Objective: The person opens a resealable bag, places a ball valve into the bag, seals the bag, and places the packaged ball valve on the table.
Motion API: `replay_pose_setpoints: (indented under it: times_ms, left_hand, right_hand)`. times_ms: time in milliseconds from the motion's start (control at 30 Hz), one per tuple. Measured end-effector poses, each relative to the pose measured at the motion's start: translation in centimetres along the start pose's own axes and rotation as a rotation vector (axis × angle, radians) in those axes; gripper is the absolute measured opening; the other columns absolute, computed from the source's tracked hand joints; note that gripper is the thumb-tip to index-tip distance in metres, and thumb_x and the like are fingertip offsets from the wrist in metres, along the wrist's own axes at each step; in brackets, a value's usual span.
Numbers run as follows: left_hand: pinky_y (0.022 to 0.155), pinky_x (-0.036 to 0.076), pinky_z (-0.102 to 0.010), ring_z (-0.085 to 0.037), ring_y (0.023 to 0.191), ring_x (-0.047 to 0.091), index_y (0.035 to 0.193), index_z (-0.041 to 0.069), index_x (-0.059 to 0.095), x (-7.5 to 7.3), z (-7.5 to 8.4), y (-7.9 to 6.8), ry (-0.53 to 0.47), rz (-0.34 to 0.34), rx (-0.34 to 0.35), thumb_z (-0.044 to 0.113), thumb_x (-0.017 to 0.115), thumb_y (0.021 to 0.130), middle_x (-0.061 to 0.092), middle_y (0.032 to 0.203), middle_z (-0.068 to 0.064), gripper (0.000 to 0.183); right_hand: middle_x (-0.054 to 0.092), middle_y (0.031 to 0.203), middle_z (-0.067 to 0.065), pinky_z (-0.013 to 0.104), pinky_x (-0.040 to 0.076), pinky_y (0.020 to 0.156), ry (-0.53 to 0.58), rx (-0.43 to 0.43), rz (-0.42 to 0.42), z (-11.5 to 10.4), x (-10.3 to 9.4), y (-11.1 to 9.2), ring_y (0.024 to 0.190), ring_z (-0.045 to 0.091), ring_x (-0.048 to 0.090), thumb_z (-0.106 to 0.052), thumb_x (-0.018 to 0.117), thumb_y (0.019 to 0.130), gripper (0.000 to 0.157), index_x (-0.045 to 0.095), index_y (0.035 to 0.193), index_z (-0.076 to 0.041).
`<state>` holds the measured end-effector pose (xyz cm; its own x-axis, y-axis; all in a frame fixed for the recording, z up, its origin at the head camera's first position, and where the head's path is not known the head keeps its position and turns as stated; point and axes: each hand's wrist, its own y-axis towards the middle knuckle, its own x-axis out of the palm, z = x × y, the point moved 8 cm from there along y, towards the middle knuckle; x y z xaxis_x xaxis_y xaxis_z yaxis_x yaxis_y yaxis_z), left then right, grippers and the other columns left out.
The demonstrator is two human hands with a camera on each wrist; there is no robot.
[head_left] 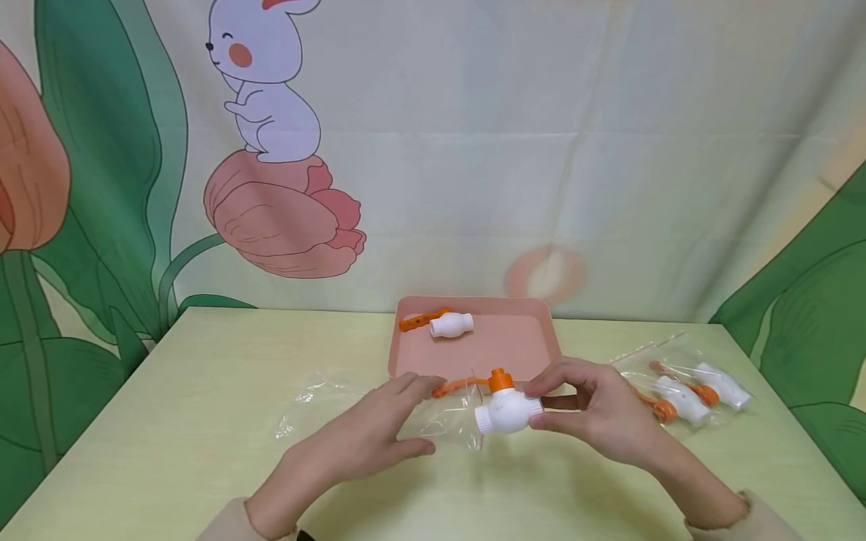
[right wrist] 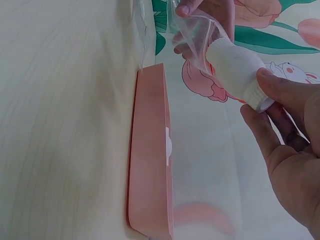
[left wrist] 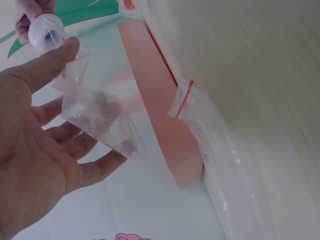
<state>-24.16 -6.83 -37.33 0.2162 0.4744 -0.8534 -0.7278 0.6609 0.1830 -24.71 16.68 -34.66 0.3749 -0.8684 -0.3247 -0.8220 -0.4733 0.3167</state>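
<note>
My right hand (head_left: 605, 409) pinches a white plastic ball valve (head_left: 507, 412) by one ribbed end, thumb below and fingers above. Its orange lever handle (head_left: 463, 385) points left, inside a clear zip bag (head_left: 446, 424). The bag's mouth reaches the valve body. Around the bag is my left hand (head_left: 368, 428), its thumb and fingers spread apart. In the left wrist view, several fingers of that hand lie against the clear film (left wrist: 100, 112). The right wrist view shows the valve body (right wrist: 235, 67) partly out of the bag's opening.
Behind the hands stands a pink tray (head_left: 501, 346) with another white valve (head_left: 452, 325) with an orange handle in it. Two bagged valves (head_left: 683, 398) lie at the right. On the left of the table is an emptied-looking clear bag (head_left: 307, 402). A printed curtain (head_left: 433, 188) hangs behind.
</note>
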Motion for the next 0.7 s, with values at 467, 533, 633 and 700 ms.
replay_pose_setpoints:
  times_ms: [467, 533, 633, 700]
  left_hand:
    - [0.104, 0.047, -0.038, -0.017, 0.120, 0.056, 0.148, 0.014, 0.044, 0.4, -0.2, -0.1, -0.077, -0.021, 0.017, 0.020, 0.079, 0.093, 0.055, 0.133, 0.003, 0.066]
    - [0.102, 0.048, -0.038, -0.017, 0.117, 0.056, 0.148, 0.014, 0.044, 0.5, -0.1, -0.1, -0.052, -0.012, 0.024, 0.021, 0.080, 0.093, 0.055, 0.131, 0.004, 0.066]
    - [0.098, 0.050, -0.040, -0.016, 0.112, 0.057, 0.148, 0.014, 0.043, 0.5, 0.1, -0.2, -0.004, 0.001, 0.027, 0.021, 0.081, 0.092, 0.055, 0.129, 0.004, 0.068]
    - [0.096, 0.050, -0.041, -0.015, 0.109, 0.057, 0.150, 0.016, 0.042, 0.5, 0.2, -0.2, 0.020, 0.007, 0.026, 0.021, 0.081, 0.091, 0.056, 0.128, 0.004, 0.071]
  right_hand:
    - [0.069, 0.106, 0.013, 0.040, 0.058, 0.087, 0.005, -0.020, 0.012, -0.2, 0.5, 0.0, 0.105, 0.028, 0.069, 0.001, 0.088, 0.078, 0.026, 0.076, 0.100, -0.006]
    - [0.069, 0.105, 0.015, 0.040, 0.059, 0.086, 0.021, -0.010, 0.014, -0.1, 0.6, 0.0, 0.104, 0.029, 0.070, 0.001, 0.088, 0.078, 0.025, 0.076, 0.100, -0.005]
    - [0.068, 0.105, 0.017, 0.041, 0.060, 0.083, 0.042, 0.017, 0.018, 0.1, 0.8, 0.0, 0.098, 0.029, 0.072, 0.002, 0.088, 0.078, 0.025, 0.075, 0.099, -0.004]
    - [0.068, 0.105, 0.018, 0.042, 0.060, 0.081, 0.059, 0.029, 0.019, 0.3, 0.9, -0.1, 0.095, 0.030, 0.073, 0.003, 0.087, 0.078, 0.025, 0.074, 0.099, -0.002]
